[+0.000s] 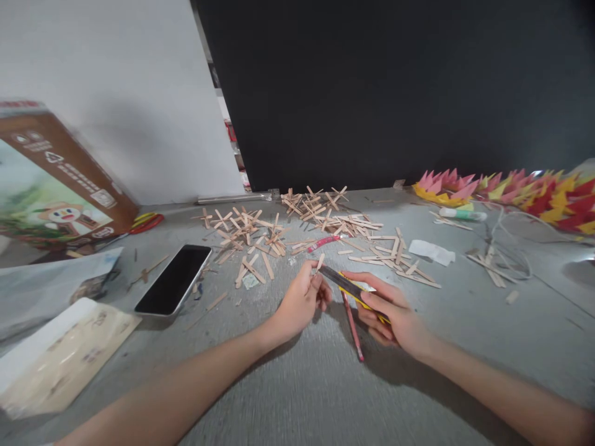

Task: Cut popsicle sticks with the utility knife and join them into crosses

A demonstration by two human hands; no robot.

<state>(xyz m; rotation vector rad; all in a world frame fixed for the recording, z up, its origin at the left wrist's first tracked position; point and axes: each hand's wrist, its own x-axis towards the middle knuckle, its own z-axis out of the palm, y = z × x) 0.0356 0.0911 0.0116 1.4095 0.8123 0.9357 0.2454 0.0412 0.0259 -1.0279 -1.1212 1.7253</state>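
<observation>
Between the thumb and fingers of my left hand (304,296) a short wooden craft stick (320,261) is pinched, its rounded tip pointing up. My right hand (395,310) is wrapped round a yellow and black utility knife (357,292). The knife's dark blade (331,275) reaches left to the stick; whether it touches cannot be made out. Beneath the knife lies a red pencil (352,328) on the grey table. Just beyond both hands are piles of craft sticks (251,229), many of them crossed over one another.
A smartphone (174,279) and a cream packet (69,353) lie on the left, before a brown box (69,186). Right of the sticks are a torn white paper (432,253), a glue stick (462,214), a white cable (502,248) and folded paper pieces (548,198). A dark panel (395,93) stands behind.
</observation>
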